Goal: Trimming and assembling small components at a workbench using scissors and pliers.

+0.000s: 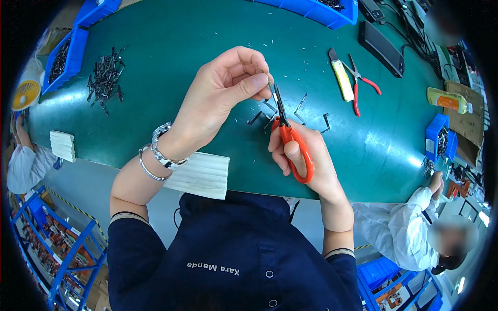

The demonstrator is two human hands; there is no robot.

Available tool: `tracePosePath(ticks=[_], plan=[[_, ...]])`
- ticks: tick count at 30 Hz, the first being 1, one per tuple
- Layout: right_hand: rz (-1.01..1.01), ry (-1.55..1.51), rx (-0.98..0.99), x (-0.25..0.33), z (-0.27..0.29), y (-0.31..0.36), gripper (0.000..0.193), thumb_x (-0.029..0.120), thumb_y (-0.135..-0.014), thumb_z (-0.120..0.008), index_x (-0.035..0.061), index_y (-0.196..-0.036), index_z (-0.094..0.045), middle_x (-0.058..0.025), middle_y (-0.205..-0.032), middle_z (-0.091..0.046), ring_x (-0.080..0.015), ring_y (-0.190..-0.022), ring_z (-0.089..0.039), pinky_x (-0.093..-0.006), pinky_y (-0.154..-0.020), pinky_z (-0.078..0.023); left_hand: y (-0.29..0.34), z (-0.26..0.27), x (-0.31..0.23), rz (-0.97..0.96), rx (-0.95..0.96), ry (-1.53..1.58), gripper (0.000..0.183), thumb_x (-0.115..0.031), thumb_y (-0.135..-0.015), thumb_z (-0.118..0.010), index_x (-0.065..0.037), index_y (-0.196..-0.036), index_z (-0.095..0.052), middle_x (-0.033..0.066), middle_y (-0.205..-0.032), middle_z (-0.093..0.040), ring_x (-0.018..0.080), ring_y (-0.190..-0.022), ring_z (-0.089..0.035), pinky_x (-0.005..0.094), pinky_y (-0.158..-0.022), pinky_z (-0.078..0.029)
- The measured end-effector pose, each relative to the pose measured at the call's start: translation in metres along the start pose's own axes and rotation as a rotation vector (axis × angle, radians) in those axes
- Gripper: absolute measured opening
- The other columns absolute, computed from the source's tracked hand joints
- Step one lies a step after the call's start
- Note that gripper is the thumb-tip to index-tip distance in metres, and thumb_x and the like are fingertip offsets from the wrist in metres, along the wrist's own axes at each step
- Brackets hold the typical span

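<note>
Red-handled scissors (306, 161) are gripped in my right hand (320, 165), their dark blades pointing away from me and close together. My left hand (220, 96) is closed in a pinch, thumb against fingers, on a small thin part (272, 89) right beside the blades. The part is mostly hidden by the fingertips, and I cannot tell whether the blades touch it. On the green table just beyond and around the scissors lie several small black bent parts, one of them a black bent piece (326, 123) to the right. Tiny white slivers are scattered farther off.
A heap of black parts (106, 78) lies at the left, near a blue bin (66, 59). To the right are a yellow-handled knife (341, 78), red-handled pliers (358, 78) and a black box (381, 47). A ridged white pad (202, 175) sits under my left forearm. People work at both sides.
</note>
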State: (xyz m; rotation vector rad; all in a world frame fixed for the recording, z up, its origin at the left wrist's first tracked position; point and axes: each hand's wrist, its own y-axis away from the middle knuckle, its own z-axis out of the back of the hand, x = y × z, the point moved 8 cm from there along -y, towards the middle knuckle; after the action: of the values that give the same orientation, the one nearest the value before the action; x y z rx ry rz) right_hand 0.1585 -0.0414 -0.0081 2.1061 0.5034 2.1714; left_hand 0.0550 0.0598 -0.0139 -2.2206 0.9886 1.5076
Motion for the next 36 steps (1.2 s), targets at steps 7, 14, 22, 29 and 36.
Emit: tracePosePath(ticks=[7,14,22,29,36], plan=[[-0.028,-0.009,0.029,-0.0012,-0.0011,0.0004,0.054,0.057,-0.093,-0.052,0.0045,-0.081,-0.053,0.0002,-0.052,-0.047,-0.0089,-0.045,-0.048,-0.0239,-0.045,-0.038,0.0016,-0.0009,0.0033,0.047,0.001,0.017,0.013,-0.014,-0.096,-0.061,-0.009,-0.106,-0.055,0.0012,-0.097,-0.058,0.0069,-0.084,-0.058,0.021,-0.077,-0.049],[-0.037,-0.015,0.029,0.0007,-0.0011,0.0009,0.051,0.053,-0.094,-0.054,0.0044,-0.079,-0.053,0.0006,-0.051,-0.047,-0.0085,-0.044,-0.048,-0.0238,-0.043,-0.037,0.0017,-0.0025,0.006,0.079,0.04,0.062,0.014,-0.014,-0.096,-0.061,-0.008,-0.106,-0.055,0.0004,-0.097,-0.058,0.0063,-0.084,-0.058,0.0204,-0.077,-0.049],[-0.023,0.02,0.0,0.0012,0.0009,0.0008,0.052,0.055,-0.09,-0.058,0.0053,-0.077,-0.052,0.0009,-0.052,-0.045,-0.0081,-0.044,-0.046,-0.0244,-0.043,-0.036,0.0018,-0.0029,0.0025,0.052,0.026,0.023,0.014,-0.014,-0.095,-0.062,-0.008,-0.106,-0.055,0.0008,-0.097,-0.059,0.0067,-0.084,-0.059,0.0208,-0.078,-0.049],[-0.062,0.048,-0.004,-0.0028,0.0012,0.0006,0.063,0.066,-0.086,-0.052,0.0038,-0.08,-0.053,0.0003,-0.054,-0.047,-0.0078,-0.046,-0.046,-0.0228,-0.045,-0.035,0.0021,-0.0024,0.0025,0.042,0.002,0.011,0.014,-0.014,-0.095,-0.061,-0.007,-0.106,-0.056,0.0015,-0.096,-0.059,0.0073,-0.084,-0.059,0.0212,-0.078,-0.049],[-0.039,0.042,-0.002,-0.0014,0.0017,0.0001,0.052,0.057,-0.089,-0.058,0.0058,-0.078,-0.053,0.0012,-0.052,-0.045,-0.0085,-0.045,-0.047,-0.0244,-0.044,-0.036,0.0041,-0.0017,0.001,0.024,-0.016,0.01,0.013,-0.013,-0.096,-0.061,-0.007,-0.106,-0.056,0.0022,-0.096,-0.06,0.0079,-0.084,-0.059,0.0214,-0.077,-0.049]])
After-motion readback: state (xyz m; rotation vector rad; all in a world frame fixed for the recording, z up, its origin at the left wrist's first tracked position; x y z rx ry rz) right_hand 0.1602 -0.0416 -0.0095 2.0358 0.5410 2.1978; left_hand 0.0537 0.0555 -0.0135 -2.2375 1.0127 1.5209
